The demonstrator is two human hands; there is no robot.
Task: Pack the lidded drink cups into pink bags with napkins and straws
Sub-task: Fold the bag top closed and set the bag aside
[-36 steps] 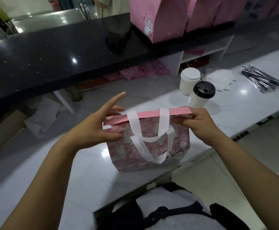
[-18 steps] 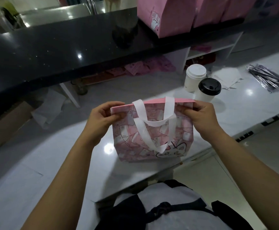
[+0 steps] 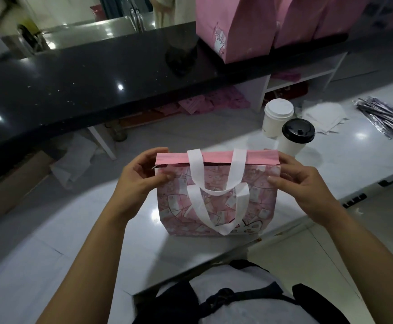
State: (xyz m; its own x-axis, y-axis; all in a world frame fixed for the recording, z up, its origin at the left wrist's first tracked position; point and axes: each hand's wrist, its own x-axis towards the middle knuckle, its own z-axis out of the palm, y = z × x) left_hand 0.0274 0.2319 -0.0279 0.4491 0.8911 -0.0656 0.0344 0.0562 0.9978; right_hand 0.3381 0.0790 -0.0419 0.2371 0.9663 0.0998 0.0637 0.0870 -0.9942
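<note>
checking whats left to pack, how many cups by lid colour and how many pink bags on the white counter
white-lidded cup: 1
black-lidded cup: 1
pink bag: 1
total: 3

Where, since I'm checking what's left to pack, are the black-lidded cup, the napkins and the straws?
black-lidded cup [image 3: 298, 131], head view, centre of its lid.
napkins [image 3: 324, 116], head view, top sheet of the pile.
straws [image 3: 387, 118], head view, middle of the bundle.
</note>
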